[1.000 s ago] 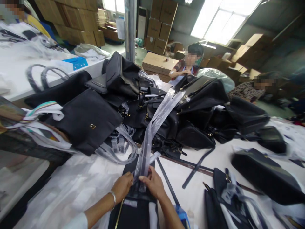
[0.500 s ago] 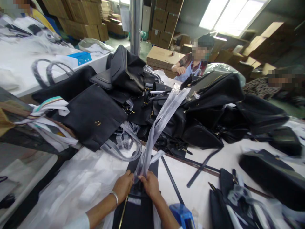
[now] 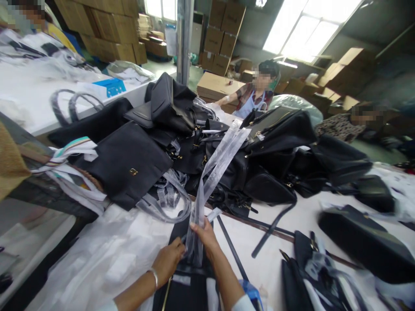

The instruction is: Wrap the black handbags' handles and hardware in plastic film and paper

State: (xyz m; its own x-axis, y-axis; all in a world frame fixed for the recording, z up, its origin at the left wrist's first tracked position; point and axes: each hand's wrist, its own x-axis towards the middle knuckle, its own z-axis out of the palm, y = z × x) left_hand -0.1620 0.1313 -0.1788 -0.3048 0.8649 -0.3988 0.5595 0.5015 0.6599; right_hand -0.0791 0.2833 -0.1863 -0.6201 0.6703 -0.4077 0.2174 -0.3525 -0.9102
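Note:
A black bag (image 3: 191, 296) with a gold zip lies in front of me. From it rises a long, pale strip of clear plastic film (image 3: 210, 179), folded double, leaning up and to the right. My right hand (image 3: 207, 236) grips this strip partway up, thumb across it. Lower on the left, my left hand (image 3: 167, 260), with a silver bangle at the wrist, is pinched closed at the strip's base. What lies between its fingertips is hidden.
Black handbags (image 3: 129, 166) are heaped across the table ahead, some with film-wrapped handles. Loose clear plastic (image 3: 106, 255) covers the left. A blue object (image 3: 251, 293) sits by my right forearm. More black bags (image 3: 366, 242) lie right. A co-worker (image 3: 254, 97) stands beyond the heap.
My right hand has moved up along the film strip, and the strip stands a little straighter. My left hand stays low by its base. The view has shifted slightly.

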